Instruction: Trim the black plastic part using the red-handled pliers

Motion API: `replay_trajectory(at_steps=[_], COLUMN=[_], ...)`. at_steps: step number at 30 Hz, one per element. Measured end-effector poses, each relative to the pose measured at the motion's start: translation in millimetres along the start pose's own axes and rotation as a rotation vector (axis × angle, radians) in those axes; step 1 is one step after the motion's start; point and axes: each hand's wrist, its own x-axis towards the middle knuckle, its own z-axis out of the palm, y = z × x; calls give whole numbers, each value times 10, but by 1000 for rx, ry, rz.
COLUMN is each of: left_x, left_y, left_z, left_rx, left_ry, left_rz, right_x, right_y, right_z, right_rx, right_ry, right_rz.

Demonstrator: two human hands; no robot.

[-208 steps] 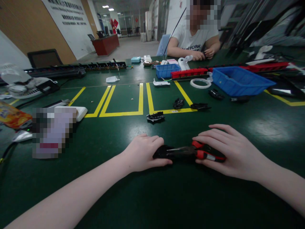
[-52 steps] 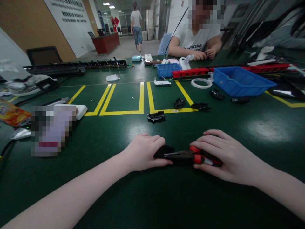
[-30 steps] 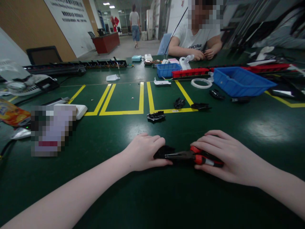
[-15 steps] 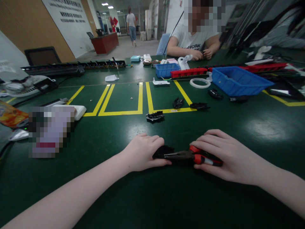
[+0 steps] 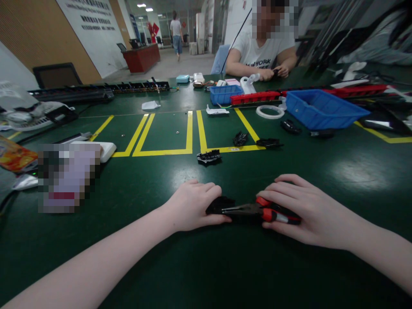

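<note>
Red-handled pliers (image 5: 261,211) are held flat on the green table (image 5: 225,266), the right hand (image 5: 299,210) curled over the handles. Their nose meets a black part (image 5: 219,204), gripped by the closed left hand (image 5: 195,206). Beyond, another black piece (image 5: 209,157) lies by yellow lines (image 5: 202,131).

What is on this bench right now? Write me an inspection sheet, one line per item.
Surface: green table with yellow taped boxes.
Job's things: red-handled pliers, nose at a small black part.
Clutter: loose black parts, two blue bins, white tape ring, red strip.
Hands: left hand on the black part; right hand over the pliers' handles.
Cables: dark cable at left edge.
Surroundings: seated person opposite; another person in the far hallway.
</note>
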Motion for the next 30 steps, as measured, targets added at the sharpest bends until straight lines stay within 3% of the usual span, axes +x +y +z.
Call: replay_trajectory(at_steps=[30], left_x=[-3], left_y=[-11], left_z=[11], left_rx=[3], left_ry=[13], left_rz=[2], right_x=[11], right_y=[-33], right_z=[23], right_rx=[-23], right_ry=[23], right_rz=[-4])
